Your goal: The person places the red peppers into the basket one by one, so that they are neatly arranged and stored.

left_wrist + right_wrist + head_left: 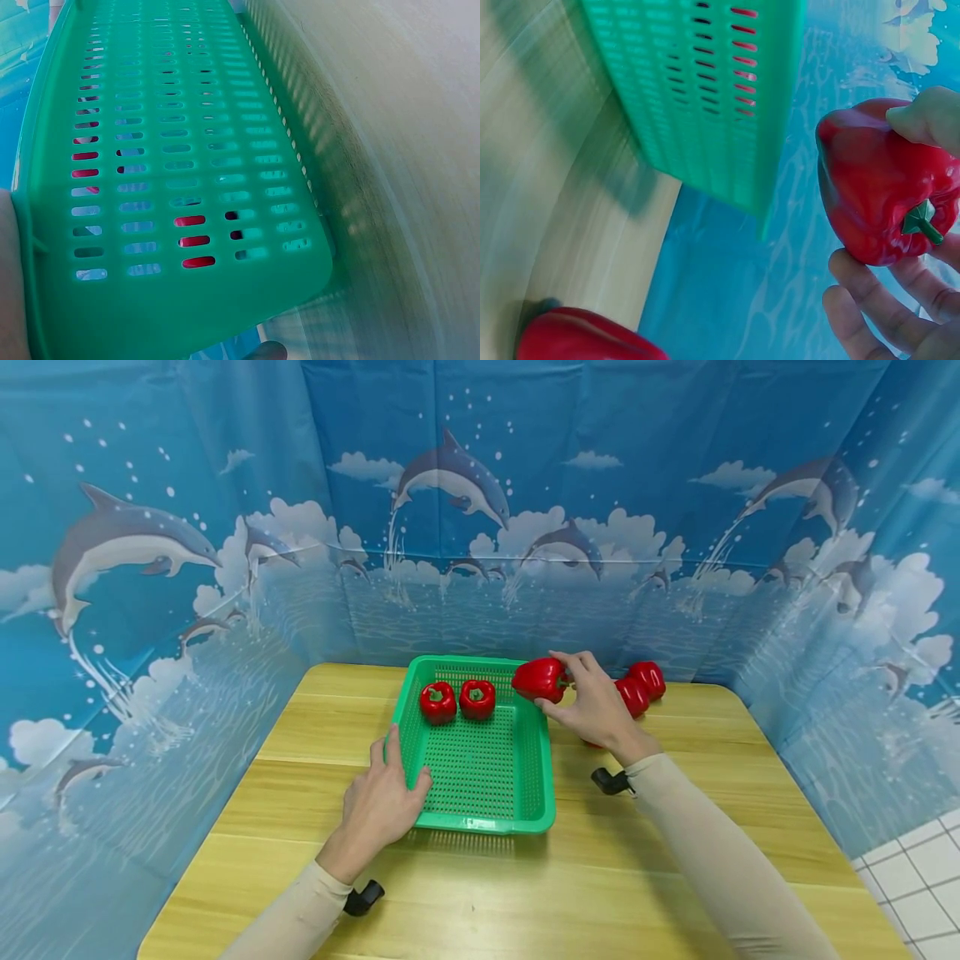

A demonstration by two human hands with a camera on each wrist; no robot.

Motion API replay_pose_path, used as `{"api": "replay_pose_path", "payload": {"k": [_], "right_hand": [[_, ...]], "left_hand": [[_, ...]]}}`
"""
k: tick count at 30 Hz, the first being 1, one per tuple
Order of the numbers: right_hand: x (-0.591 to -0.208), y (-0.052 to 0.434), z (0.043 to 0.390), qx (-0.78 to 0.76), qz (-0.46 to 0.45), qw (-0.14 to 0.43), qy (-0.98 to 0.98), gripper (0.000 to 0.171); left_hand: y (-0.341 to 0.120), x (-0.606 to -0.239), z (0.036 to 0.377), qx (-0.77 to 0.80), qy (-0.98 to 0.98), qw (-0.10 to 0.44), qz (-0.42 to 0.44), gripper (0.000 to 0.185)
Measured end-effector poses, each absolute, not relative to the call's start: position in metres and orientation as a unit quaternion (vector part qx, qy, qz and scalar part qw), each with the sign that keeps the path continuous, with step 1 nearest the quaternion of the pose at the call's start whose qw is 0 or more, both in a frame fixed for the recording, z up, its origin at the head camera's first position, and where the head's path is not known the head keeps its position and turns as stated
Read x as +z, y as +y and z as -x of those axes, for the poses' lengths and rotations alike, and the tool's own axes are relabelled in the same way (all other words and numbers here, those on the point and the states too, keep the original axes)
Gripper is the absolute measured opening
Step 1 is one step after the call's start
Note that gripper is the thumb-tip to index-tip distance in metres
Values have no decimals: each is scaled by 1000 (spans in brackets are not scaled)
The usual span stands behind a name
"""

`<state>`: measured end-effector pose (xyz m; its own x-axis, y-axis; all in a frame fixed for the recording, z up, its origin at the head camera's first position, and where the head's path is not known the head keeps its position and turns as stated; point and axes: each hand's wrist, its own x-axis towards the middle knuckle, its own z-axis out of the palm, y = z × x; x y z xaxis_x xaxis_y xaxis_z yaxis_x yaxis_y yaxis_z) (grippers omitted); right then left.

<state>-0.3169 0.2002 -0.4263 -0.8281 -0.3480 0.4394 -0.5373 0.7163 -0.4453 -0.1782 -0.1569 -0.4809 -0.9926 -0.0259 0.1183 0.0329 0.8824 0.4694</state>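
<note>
A red bell pepper (538,680) with a green stem is held between the thumb and fingers of my right hand (592,706), over the right rim of a green plastic basket (546,777). The right wrist view shows this bell pepper (877,180) pinched, its stem facing the hand. Inside the basket, near its far left corner, two red bell peppers (438,702) stand side by side, stems up. My left hand (382,797) rests at the basket's left front rim, with its fingers along the edge. In the left wrist view mostly the slotted basket wall (180,180) shows.
More red bell peppers (647,680) lie on the wooden table (675,827) right of the basket, partly hidden by my right hand and wrist. A blue dolphin-print curtain (480,593) hangs behind the table and along both sides. White tiles (922,877) show at lower right.
</note>
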Motion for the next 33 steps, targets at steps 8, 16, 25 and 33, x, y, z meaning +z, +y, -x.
{"api": "replay_pose_path", "payload": {"k": [8, 16, 25, 33], "right_hand": [[-417, 185, 314, 284, -253, 160, -911, 84], [-410, 168, 311, 277, -273, 157, -908, 82], [-405, 149, 312, 265, -286, 131, -912, 83], [-402, 130, 312, 262, -300, 120, -909, 81]], "left_hand": [[-156, -482, 178, -244, -968, 61, 0, 96], [-157, -482, 179, -245, -967, 65, 3, 96], [-157, -484, 178, -253, -965, 68, 8, 97], [-157, -483, 178, -268, -961, 67, 8, 98]]}}
